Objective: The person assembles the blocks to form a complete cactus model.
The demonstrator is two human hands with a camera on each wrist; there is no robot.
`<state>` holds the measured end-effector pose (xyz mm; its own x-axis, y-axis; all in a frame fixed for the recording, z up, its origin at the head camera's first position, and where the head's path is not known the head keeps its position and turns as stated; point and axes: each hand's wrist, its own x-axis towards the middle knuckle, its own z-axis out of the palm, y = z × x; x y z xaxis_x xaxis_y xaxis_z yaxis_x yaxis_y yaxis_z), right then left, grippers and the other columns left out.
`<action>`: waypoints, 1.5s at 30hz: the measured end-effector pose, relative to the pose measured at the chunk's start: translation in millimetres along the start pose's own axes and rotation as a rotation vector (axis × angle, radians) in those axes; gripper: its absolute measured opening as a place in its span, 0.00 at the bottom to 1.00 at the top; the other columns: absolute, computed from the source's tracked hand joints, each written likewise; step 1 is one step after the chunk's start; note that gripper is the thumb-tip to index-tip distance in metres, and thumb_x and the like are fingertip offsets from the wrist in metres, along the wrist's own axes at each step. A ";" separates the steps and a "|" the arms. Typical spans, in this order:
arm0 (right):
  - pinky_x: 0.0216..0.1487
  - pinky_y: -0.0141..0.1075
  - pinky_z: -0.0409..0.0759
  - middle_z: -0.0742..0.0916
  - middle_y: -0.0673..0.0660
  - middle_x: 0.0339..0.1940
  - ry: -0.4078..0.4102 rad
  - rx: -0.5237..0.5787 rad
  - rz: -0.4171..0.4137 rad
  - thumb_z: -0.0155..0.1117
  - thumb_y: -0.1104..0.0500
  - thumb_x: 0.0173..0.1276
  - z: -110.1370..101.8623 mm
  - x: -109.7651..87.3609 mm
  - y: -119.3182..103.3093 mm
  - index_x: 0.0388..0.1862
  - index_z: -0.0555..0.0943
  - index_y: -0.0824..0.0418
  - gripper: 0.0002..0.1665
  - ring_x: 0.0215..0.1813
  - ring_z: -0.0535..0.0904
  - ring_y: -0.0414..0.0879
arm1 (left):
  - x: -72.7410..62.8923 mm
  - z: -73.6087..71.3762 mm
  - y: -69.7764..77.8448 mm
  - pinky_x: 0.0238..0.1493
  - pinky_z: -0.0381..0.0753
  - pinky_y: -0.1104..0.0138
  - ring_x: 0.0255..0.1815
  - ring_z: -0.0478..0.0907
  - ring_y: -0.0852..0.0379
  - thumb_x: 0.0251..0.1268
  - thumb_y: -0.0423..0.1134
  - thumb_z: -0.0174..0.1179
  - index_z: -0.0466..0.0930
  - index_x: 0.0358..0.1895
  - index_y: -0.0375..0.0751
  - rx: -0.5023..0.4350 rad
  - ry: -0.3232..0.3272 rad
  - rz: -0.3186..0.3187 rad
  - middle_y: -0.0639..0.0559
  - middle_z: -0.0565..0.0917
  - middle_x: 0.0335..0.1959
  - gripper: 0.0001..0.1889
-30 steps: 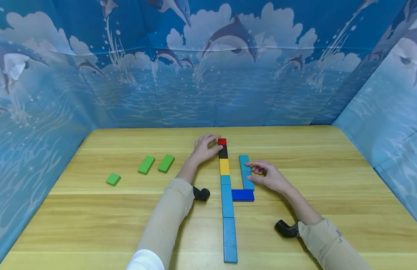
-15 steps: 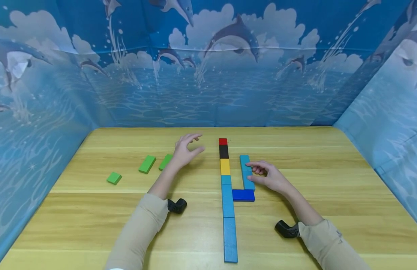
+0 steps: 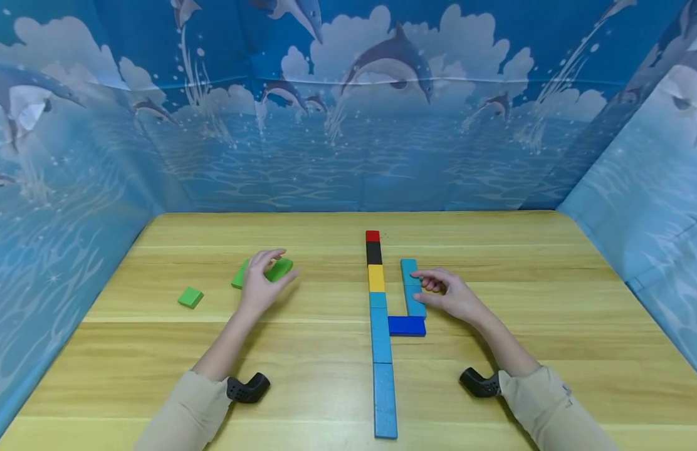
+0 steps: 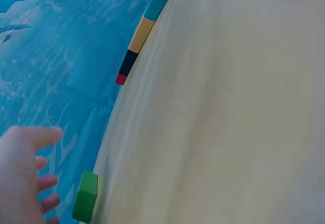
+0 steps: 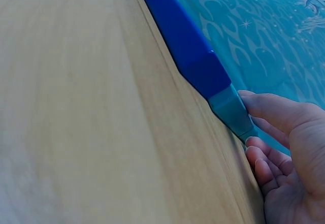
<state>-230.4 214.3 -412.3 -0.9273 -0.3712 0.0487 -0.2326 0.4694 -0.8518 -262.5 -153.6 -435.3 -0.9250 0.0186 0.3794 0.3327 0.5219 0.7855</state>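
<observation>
My left hand (image 3: 261, 285) hovers with spread, loosely bent fingers around a green block (image 3: 279, 270), holding nothing. Its palm partly hides a second green block (image 3: 239, 275). In the left wrist view the left hand (image 4: 23, 178) is apart from a green block (image 4: 85, 196). My right hand (image 3: 454, 295) rests at the right side of two light blue blocks (image 3: 408, 272) laid end to end, thumb and index tips against their edge. A dark blue block (image 3: 407, 326) joins these blocks to a long line of blocks.
The line runs from a red block (image 3: 373, 236) through a black block (image 3: 373, 253) and a yellow block (image 3: 376, 278) to light blue blocks (image 3: 385, 401) near the front. A small green block (image 3: 190, 297) lies far left on the wooden table (image 3: 303, 388). A dolphin-print curtain (image 3: 360, 163) surrounds it.
My left hand has left the red and black end of the line and moved left and nearer, over the green blocks. The right hand and the laid blocks have stayed put.
</observation>
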 end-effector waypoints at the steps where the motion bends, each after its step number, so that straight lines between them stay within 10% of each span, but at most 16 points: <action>1: 0.37 0.31 0.66 0.74 0.66 0.38 0.001 -0.001 0.003 0.63 0.64 0.61 0.1 0.1 0.3 0.56 0.73 0.71 0.24 0.38 0.66 0.52 | -3.0 -2.0 -2.1 0.51 0.71 0.53 0.51 0.67 0.44 0.47 0.37 0.70 0.75 0.52 0.33 0.001 0.014 -0.011 0.38 0.76 0.47 0.26; 18: 0.38 0.31 0.66 0.75 0.67 0.39 0.007 -0.011 0.015 0.63 0.65 0.60 1.3 1.5 1.7 0.57 0.72 0.71 0.25 0.38 0.66 0.53 | -35.1 -8.4 -8.2 0.49 0.68 0.54 0.46 0.69 0.45 0.46 0.37 0.70 0.72 0.55 0.31 0.099 0.075 -0.138 0.38 0.76 0.45 0.30; 45: 0.38 0.32 0.66 0.75 0.67 0.39 0.006 -0.013 0.007 0.63 0.66 0.60 0.4 0.6 1.4 0.57 0.72 0.72 0.25 0.38 0.66 0.53 | -34.9 -2.2 -9.6 0.43 0.64 0.59 0.42 0.66 0.46 0.50 0.33 0.66 0.76 0.48 0.28 0.174 0.098 -0.161 0.39 0.77 0.39 0.20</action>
<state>-231.2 214.5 -413.6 -0.9307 -0.3629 0.0455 -0.2296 0.4828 -0.8451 -233.0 -161.1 -455.0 -0.9383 -0.1550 0.3091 0.1385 0.6504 0.7468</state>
